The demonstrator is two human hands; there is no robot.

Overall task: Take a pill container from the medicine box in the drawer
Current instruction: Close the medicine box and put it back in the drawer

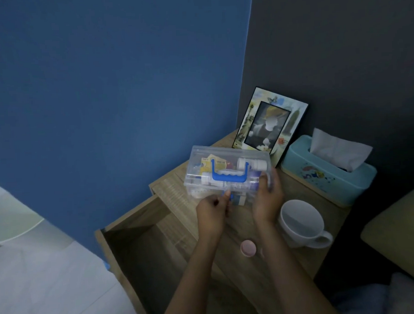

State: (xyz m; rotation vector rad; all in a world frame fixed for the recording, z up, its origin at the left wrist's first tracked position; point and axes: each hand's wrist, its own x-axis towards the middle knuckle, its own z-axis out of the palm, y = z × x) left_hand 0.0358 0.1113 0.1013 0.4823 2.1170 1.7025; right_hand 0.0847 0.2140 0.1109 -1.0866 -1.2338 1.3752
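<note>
A clear plastic medicine box (227,157) with a blue handle (228,176) is held over the wooden nightstand top, above the back of the open drawer (143,249). Through its lid I see a white pill container (251,165), yellow packets and other small items. My right hand (268,199) grips the box's right end. My left hand (212,212) pinches the blue latch on the box's near front edge. The lid looks closed. The drawer's inside is dark and shows nothing in it.
A white mug (301,221) stands right of my right wrist. A small pink round lid (248,248) lies near the nightstand's front edge. Behind are a teal tissue box (327,175) and a photo frame (269,123) leaning on the dark wall. Blue wall left, bedding at right.
</note>
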